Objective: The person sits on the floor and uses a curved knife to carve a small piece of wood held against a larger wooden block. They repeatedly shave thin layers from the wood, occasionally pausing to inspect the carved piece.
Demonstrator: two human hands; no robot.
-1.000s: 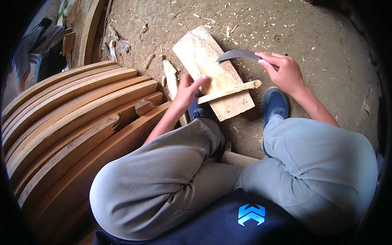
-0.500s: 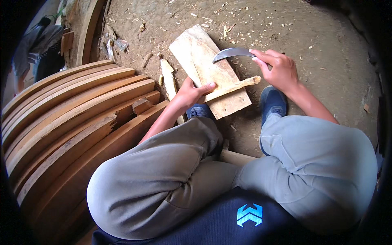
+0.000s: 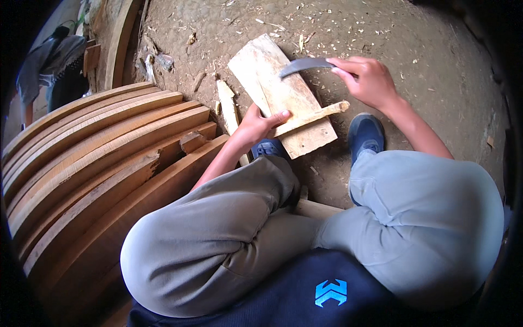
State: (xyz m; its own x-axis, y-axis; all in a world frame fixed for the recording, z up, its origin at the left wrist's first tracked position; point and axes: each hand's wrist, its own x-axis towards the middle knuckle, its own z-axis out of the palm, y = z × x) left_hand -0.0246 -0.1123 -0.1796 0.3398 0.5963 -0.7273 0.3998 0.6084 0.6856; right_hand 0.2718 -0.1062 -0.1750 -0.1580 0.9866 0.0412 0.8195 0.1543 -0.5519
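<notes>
My left hand (image 3: 260, 124) is closed round the left end of a thin wooden stick (image 3: 311, 117), its thumb lying along the top. The stick rests across the near part of a pale wooden board (image 3: 272, 73) on the ground, tilted in front of my feet. My right hand (image 3: 370, 82) grips a curved sickle (image 3: 305, 65) at its right end; the handle is hidden inside my fingers. The grey blade points left above the board's right edge, apart from the stick.
Long curved planks (image 3: 109, 147) are stacked at the left. A split piece of wood (image 3: 227, 106) lies beside the board. Wood chips are scattered over the dirt floor (image 3: 436, 60). My shoes (image 3: 366, 133) flank the board's near end. Another person (image 3: 49, 68) is at the far left.
The sickle and my right hand have shifted slightly up and left, the blade now blurred. My left hand and the stick stay in place on the board.
</notes>
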